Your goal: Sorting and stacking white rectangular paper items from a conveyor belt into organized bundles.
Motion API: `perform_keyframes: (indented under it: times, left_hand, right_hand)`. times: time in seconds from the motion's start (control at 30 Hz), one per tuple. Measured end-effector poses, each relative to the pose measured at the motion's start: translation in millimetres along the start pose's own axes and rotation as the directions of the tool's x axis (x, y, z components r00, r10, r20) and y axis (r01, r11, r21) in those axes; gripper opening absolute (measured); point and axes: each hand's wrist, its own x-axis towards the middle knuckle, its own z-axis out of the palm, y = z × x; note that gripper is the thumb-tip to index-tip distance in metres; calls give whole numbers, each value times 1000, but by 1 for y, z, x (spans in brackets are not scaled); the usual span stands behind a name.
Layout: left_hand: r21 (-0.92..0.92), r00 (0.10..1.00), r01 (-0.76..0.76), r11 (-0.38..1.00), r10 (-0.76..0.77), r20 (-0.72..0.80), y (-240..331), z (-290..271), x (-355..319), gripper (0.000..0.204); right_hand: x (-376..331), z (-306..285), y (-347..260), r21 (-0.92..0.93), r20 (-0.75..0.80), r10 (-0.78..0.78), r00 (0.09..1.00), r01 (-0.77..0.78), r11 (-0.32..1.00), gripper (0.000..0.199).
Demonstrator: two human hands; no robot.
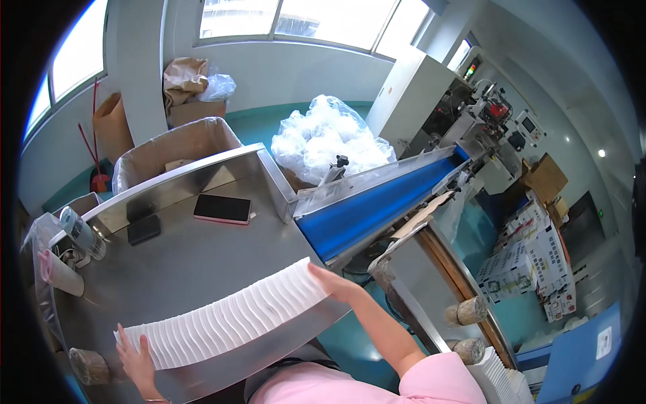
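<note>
A long, slightly curved row of white folded sheets [225, 316] stands on edge, packed side by side, along the near side of the metal table [182, 262]. At its left end is my left hand [138, 363], fingers stretched along the end and thumb on the near face. My right hand [331, 281] is wrapped round the far right end, its fingertips mostly hidden behind the sheets. The row is held between both hands, its right end close to the table's edge. Whether it touches the tabletop throughout, I cannot tell.
A dark phone [222, 209], a black flat object [144, 229], a clear bottle [82, 232] and a tape roll [89, 365] lie about the table. A blue conveyor belt [383, 205] meets it at the right. Beyond stand a lined carton [195, 140] and a stuffed plastic bag [326, 141].
</note>
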Motion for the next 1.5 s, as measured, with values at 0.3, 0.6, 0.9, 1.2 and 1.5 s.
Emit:
perform_keyframes:
  times: [0.3, 0.6, 0.9, 1.2, 1.5]
  left_hand:
    - [-33, 998, 51, 998, -50, 29, 20, 1, -4, 64]
    - [-104, 1000, -4, 995, 5, 17, 14, -1, -3, 63]
    - [-104, 999, 11, 994, -8, 35, 22, -2, -7, 65]
    - [-116, 1000, -13, 993, 15, 16, 28, 0, -8, 66]
    - [-125, 999, 0, 992, 5, 42, 47, -3, -16, 69]
  right_hand:
    - [-15, -2, 3, -84, -36, -196, 980, 193, 978, 43]
    - [2, -25, 9, -86, -149, -287, 946, 277, 957, 32]
    - [-11, -4, -1, -294, 4, -362, 932, 347, 890, 50]
    - [2, -21, 10, -88, -208, -275, 939, 262, 961, 31]
    - [-4, -15, 4, -189, -137, -218, 966, 190, 963, 45]
